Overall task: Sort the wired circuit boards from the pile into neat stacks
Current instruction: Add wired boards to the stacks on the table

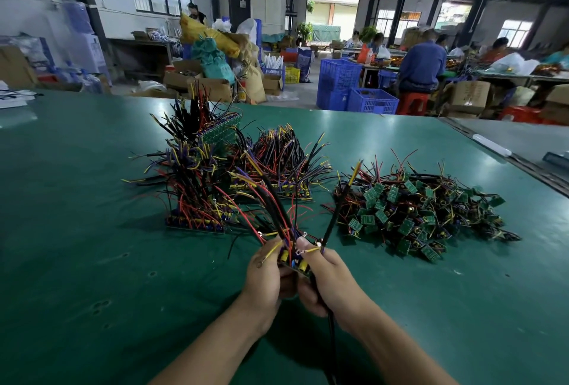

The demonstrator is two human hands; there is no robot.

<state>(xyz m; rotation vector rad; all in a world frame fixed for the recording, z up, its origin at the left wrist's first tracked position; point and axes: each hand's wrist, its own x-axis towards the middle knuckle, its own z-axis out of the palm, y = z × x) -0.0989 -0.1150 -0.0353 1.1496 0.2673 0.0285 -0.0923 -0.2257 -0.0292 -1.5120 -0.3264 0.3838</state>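
Small bundle of wired boards (291, 258) upright between both hands, over green table mat (92, 246); stiff red, black, yellow wires fan upward. Left hand (264, 280), right hand (328, 280) meet, fingers curled, thumbs pinching boards. Loose pile (425, 215) lies right; bristly stacks (197, 187) left beyond.
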